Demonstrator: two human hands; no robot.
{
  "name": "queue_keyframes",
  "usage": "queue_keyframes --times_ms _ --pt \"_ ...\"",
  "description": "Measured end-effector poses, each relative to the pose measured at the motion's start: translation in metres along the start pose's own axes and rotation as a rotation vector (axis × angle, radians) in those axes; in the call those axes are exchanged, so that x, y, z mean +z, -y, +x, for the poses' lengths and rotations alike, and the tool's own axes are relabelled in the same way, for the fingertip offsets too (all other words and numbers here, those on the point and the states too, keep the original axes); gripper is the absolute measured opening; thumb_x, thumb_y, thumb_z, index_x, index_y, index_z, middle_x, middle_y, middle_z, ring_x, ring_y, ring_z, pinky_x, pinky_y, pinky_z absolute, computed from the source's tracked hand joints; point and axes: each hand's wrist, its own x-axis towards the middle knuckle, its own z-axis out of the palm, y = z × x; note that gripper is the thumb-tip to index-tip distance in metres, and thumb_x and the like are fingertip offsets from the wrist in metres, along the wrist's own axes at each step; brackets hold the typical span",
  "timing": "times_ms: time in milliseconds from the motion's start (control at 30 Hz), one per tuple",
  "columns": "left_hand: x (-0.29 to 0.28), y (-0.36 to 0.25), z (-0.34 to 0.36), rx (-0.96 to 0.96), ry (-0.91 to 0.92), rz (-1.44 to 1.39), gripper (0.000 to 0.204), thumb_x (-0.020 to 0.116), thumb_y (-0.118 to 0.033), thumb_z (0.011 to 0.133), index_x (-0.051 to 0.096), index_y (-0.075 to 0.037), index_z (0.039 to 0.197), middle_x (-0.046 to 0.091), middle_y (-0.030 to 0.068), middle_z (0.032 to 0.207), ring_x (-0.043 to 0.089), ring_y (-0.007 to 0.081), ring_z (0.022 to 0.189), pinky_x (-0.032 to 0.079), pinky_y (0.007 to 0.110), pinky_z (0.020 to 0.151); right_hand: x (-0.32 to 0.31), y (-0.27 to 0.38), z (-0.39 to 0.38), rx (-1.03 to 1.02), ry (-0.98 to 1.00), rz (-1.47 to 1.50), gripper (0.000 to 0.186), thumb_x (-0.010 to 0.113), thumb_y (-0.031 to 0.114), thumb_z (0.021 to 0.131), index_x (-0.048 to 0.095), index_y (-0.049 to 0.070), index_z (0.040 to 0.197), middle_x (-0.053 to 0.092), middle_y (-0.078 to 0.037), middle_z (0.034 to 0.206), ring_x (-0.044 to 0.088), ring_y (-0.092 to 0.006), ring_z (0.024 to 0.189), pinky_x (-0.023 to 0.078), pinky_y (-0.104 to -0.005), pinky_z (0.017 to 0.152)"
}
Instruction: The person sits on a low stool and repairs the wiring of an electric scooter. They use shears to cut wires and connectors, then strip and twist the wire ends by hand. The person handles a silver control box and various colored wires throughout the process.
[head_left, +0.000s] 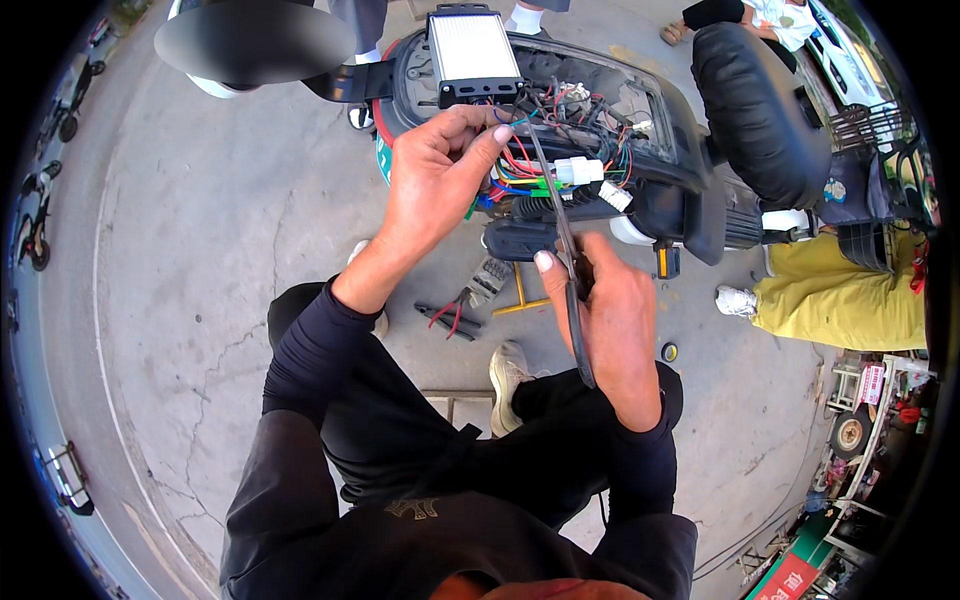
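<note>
My left hand (pixel 440 175) pinches a thin blue-green wire (pixel 522 121) between thumb and forefinger, just below a finned metal controller box (pixel 473 52). In my right hand (pixel 615 315) is a long, slender dark metal tool that looks like scissors (pixel 553 185). Its tip reaches up beside the pinched wire; whether the blades are apart I cannot tell. Beneath and right of my left hand hangs a bundle of coloured wires with a white connector (pixel 578 171). These lie over the opened body of a scooter (pixel 670 110), where more tangled wires show.
On the ground between my feet lie red-handled pliers (pixel 450 318), a grey glove (pixel 490 280) and a yellow metal bar (pixel 522 300). A tape roll (pixel 669 352) rests further right. The black scooter seat (pixel 755 100) is tilted up. Other people stand or sit around the scooter.
</note>
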Motion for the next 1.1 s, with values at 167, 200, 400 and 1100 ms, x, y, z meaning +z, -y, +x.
queue_keyframes --times_ms 167,200,400,1100 --pt "-0.002 0.003 0.000 0.001 0.007 0.027 0.015 0.067 -0.008 0.095 0.068 0.003 0.104 0.049 -0.0085 0.064 0.035 0.0004 0.060 0.030 0.020 0.052 0.004 0.000 0.003 -0.041 -0.024 -0.063 0.025 0.070 0.022 0.094 0.060 -0.001 0.091 0.053 -0.014 0.056 0.047 -0.0278 0.045 0.038 -0.0363 0.048" --pt "-0.001 0.003 0.000 0.002 0.005 0.025 0.015 0.067 -0.008 0.095 0.068 0.003 0.104 0.049 -0.0086 0.064 0.035 0.0005 0.060 0.030 0.020 0.052 0.006 0.001 0.003 -0.038 -0.033 -0.068 0.025 0.069 0.022 0.094 0.060 -0.001 0.090 0.053 -0.014 0.056 0.048 -0.0287 0.046 0.038 -0.0366 0.048" --pt "-0.006 0.005 0.002 0.018 0.041 0.079 0.018 0.066 -0.010 0.098 0.067 0.002 0.111 0.061 -0.0057 0.074 0.044 -0.0016 0.060 0.033 0.018 0.051 0.009 0.005 0.005 -0.016 -0.054 -0.111 0.024 0.068 0.022 0.095 0.059 0.001 0.088 0.053 -0.015 0.056 0.051 -0.0336 0.048 0.039 -0.0385 0.049" --pt "-0.016 -0.003 0.007 -0.070 0.157 -0.171 0.017 0.064 -0.015 0.099 0.065 -0.001 0.107 0.053 -0.0082 0.065 0.041 -0.0009 0.053 0.029 0.019 0.045 -0.030 -0.006 -0.002 -0.145 -0.170 -0.340 0.027 0.071 0.021 0.090 0.062 0.008 0.111 0.063 -0.013 0.077 0.064 -0.0366 0.064 0.046 -0.0448 0.056"
